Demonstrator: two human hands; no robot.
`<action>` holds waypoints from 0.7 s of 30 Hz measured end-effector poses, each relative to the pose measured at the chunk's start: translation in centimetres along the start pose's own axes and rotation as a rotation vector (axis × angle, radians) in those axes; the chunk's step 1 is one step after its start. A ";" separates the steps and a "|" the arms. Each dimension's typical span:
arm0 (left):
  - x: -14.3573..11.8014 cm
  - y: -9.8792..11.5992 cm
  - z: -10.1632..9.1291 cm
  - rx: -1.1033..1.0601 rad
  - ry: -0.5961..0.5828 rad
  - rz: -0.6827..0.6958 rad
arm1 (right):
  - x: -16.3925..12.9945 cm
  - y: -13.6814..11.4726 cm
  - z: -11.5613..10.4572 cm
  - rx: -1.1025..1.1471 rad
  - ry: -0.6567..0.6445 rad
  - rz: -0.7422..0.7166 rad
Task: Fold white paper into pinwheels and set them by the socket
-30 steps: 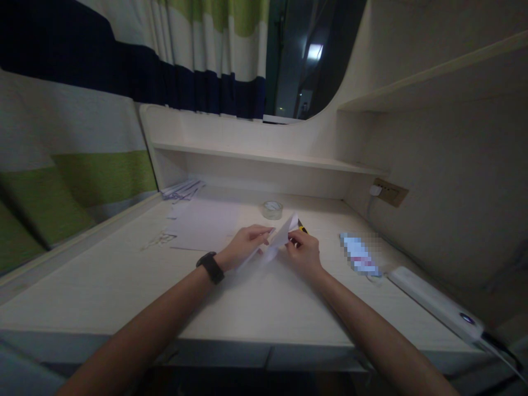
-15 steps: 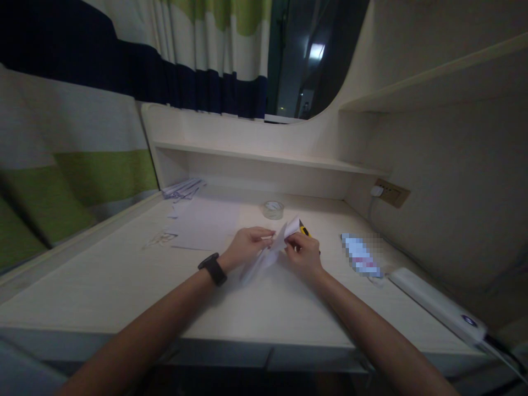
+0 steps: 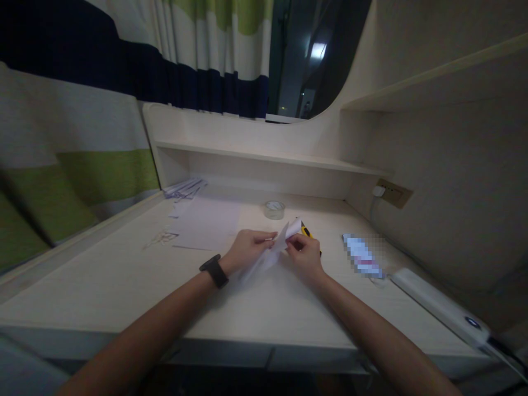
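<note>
- Your left hand (image 3: 247, 250) and right hand (image 3: 304, 254) meet near the middle of the table (image 3: 103, 286), each pinching one side of a small white sheet of paper (image 3: 277, 246) — both grips are closed on it, fingertips tight at the edges.
- The paper is lifted off the table at its upper end, already creased into an angled, pointed shape; its lower end trails down toward the table between your wrists.
- Judging by that shape, some folds are made, but the form looks unfinished — how many folds are left cannot be told from this view.
- Just behind your right hand a yellow-and-black tool (image 3: 306, 231) peeks out, lying on the table.
- Toward the back edge sits a roll of clear tape (image 3: 274, 209); flat sheets (image 3: 206, 223) lie toward the back left corner.
- A black wristband (image 3: 214, 270) sits on your left wrist.
</note>
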State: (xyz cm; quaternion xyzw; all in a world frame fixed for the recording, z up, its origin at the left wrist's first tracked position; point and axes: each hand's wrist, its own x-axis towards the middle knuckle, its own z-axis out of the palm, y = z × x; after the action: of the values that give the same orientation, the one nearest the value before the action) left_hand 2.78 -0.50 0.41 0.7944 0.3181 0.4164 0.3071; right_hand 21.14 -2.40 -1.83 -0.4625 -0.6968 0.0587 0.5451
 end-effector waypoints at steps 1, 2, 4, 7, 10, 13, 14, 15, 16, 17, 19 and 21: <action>0.0 0.0 0.0 0.006 0.001 -0.002 | 0.0 0.0 0.0 -0.001 0.006 -0.008; 0.0 0.1 0.1 0.013 0.003 -0.007 | 0.0 0.0 0.0 -0.016 0.011 -0.032; 0.0 0.1 0.1 0.023 -0.003 -0.013 | 0.0 0.0 -0.2 -0.066 0.018 -0.112; 0.0 0.2 0.1 -0.003 -0.032 -0.015 | 0.0 -0.1 -0.4 -0.113 0.019 -0.178; 0.0 0.3 0.1 -0.076 -0.033 -0.021 | -0.2 -0.3 0.0 -0.053 0.029 -0.075; 0.0 0.6 0.2 -0.133 -0.030 -0.015 | -0.6 -0.8 0.5 0.049 0.003 0.039; 0.0 0.7 0.3 -0.133 -0.020 -0.012 | -0.7 -1.0 0.6 0.078 -0.005 0.055; 0.0 0.9 0.3 -0.128 -0.001 -0.011 | -0.8 -1.3 0.7 0.099 -0.005 0.060; 0.0 1.0 0.4 -0.121 0.024 -0.011 | -0.8 -1.5 0.7 0.109 0.002 0.053; 0.0 1.1 0.4 -0.115 0.052 -0.013 | -0.8 -1.7 0.6 0.107 0.013 0.036; 0.0 1.3 0.3 -0.099 0.095 -0.014 | -0.7 -1.9 0.3 0.064 0.029 -0.023; 0.0 1.3 0.2 -0.081 0.111 -0.007 | -0.4 -1.7 -0.1 -0.012 0.036 -0.093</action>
State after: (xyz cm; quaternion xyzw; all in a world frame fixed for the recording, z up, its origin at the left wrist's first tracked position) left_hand 3.30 -1.36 1.30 0.7560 0.3202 0.4712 0.3223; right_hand 20.23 -3.69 -1.12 -0.4340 -0.7079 0.0208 0.5569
